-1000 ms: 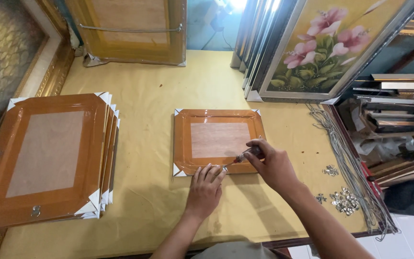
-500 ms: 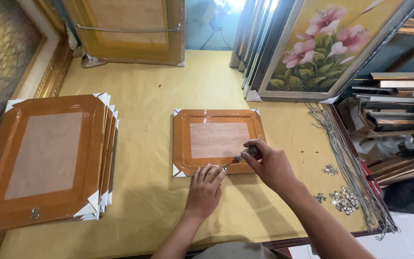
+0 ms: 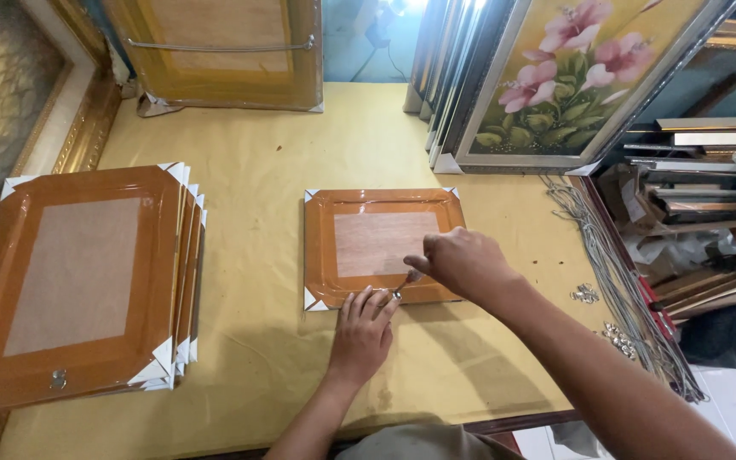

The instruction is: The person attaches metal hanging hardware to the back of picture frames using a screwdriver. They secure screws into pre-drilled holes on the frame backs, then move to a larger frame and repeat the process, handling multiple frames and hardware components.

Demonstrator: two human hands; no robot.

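A small orange picture frame [image 3: 382,247] is laid face down on the yellow-covered surface [image 3: 283,170]. Its lower edge is pressed by the flat, spread grip of the left hand [image 3: 363,330]. A small metal tool [image 3: 405,282] is pinched in the right hand [image 3: 463,262] just above that edge. A stack of larger frames [image 3: 87,285] is seen well left of it.

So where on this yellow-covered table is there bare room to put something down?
Bare yellow table covering lies between the stack of orange wooden frames and the single orange frame, and beyond that frame toward the flower painting. Crowded: the front edge, where the left hand and right hand meet, and the right side, with cords and metal bits.
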